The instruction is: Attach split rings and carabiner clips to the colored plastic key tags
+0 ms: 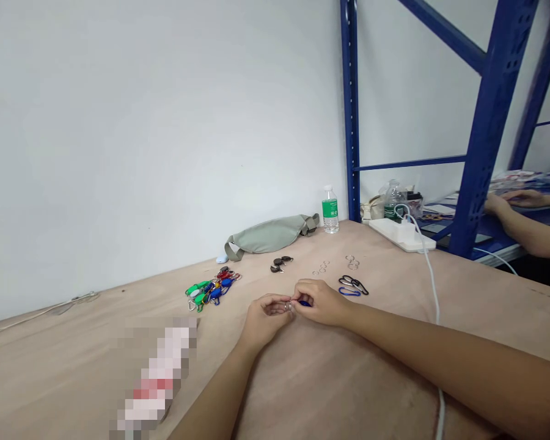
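Observation:
My left hand (268, 319) is closed with its fingertips on a small metal ring (288, 306). Touching it from the right, my right hand (319, 302) pinches a small blue piece (305, 304), mostly hidden by the fingers. Right of my hands lie black and blue carabiners (349, 292). Beyond them are several metal rings (352, 263), with thinner rings (321, 267) to their left. Several black round pieces (279, 263) sit behind my hands. A pile of green, blue and red clips (211, 289) is to the left.
A grey-green pouch (270, 235) and a water bottle (330, 211) stand by the wall. A white power strip (401, 234) has a cable running under my right arm. A blue rack post (481, 134) rises at right; another person's hands (513, 205) are beyond it.

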Motion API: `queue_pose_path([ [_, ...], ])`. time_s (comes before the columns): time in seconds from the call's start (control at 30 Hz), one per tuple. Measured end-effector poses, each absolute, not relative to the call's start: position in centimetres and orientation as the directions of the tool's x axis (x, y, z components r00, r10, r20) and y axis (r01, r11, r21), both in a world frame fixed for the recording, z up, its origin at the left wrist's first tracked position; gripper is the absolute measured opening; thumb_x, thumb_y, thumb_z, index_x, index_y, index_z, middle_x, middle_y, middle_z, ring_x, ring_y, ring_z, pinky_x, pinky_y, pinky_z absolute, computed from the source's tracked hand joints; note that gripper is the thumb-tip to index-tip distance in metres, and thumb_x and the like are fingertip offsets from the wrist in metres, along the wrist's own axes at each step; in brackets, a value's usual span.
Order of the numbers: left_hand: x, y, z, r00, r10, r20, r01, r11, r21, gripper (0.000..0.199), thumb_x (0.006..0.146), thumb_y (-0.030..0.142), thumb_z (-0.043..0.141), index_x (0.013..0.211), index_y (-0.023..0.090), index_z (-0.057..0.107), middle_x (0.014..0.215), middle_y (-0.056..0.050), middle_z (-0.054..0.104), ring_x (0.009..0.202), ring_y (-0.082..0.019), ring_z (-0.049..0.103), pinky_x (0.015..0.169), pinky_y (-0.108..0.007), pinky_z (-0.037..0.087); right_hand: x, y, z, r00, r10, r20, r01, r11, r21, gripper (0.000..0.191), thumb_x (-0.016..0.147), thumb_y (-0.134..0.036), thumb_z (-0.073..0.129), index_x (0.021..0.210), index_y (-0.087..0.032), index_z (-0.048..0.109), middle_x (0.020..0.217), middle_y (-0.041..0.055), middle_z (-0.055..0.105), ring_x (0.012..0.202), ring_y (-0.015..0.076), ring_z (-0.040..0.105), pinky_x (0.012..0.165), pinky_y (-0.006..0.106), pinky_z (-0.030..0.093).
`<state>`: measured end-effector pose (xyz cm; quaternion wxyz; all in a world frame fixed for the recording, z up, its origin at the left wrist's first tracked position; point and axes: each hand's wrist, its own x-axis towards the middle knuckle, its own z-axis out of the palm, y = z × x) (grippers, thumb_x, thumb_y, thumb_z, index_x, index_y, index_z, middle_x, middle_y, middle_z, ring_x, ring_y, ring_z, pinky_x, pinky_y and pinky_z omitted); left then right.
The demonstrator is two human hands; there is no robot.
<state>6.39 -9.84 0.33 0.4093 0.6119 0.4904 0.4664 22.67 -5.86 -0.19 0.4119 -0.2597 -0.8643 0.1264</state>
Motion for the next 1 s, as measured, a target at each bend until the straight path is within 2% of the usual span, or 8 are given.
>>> queue_pose_path([
  [0.17,6.4,-10.0,0.6,0.066,0.989,0.135,0.280,-0.148,0.949,0.035,0.060,0.038,0.066,0.083,0.013,0.067,0.080,-0.008,0.068,0.074,-0.018,0.061,0.070,-0.026,0.046,22.7,-5.7,-0.2,-0.532,0.557,0.638,0.305,0.828,-0.470,0.005,0.069,-0.014,0.052,0.066,-0.016,0.054,0.065,-0.0001,0.054,0.055,0.0080,0.047,0.051,0.018,0.037],
  [0.37,6.5,-10.2,1.2,0.093,0.993,0.075,0.330,-0.102,0.938,0.038,0.060,0.041,0.064,0.085,0.012,0.068,0.075,-0.007,0.068,0.066,-0.017,0.060,0.066,-0.027,0.046,22.9,-5.6,-0.4,-0.544,0.551,0.634,0.344,0.835,-0.430,0.004,0.070,-0.016,0.054,0.069,-0.017,0.057,0.067,0.0001,0.056,0.057,0.0085,0.048,0.053,0.019,0.036],
  [0.57,6.2,-9.8,0.5,0.158,0.982,0.099,0.249,-0.137,0.959,0.040,0.060,0.038,0.066,0.091,0.013,0.065,0.090,-0.009,0.067,0.084,-0.021,0.061,0.079,-0.031,0.046,22.9,-5.5,-0.3,-0.530,0.580,0.619,0.362,0.815,-0.454,0.004,0.071,-0.018,0.054,0.070,-0.016,0.057,0.069,0.0008,0.057,0.058,0.0091,0.050,0.053,0.019,0.037],
  [0.8,5.8,-9.2,-0.3,0.110,0.972,0.207,0.188,-0.225,0.956,0.033,0.056,0.029,0.071,0.082,0.012,0.059,0.083,-0.009,0.066,0.079,-0.019,0.062,0.075,-0.031,0.049,22.8,-5.8,-0.2,-0.539,0.583,0.608,0.370,0.812,-0.451,0.005,0.072,-0.017,0.053,0.070,-0.016,0.057,0.067,0.0006,0.057,0.059,0.0094,0.050,0.054,0.019,0.038],
  [1.0,6.1,-9.5,-0.1,0.142,0.969,0.200,0.156,-0.221,0.963,0.029,0.054,0.025,0.072,0.077,0.013,0.058,0.077,-0.007,0.066,0.075,-0.016,0.062,0.075,-0.030,0.049,22.7,-5.9,0.1,-0.541,0.580,0.609,0.361,0.814,-0.454,0.008,0.072,-0.015,0.051,0.075,-0.017,0.058,0.071,0.0007,0.059,0.062,0.0096,0.053,0.057,0.019,0.039],
])
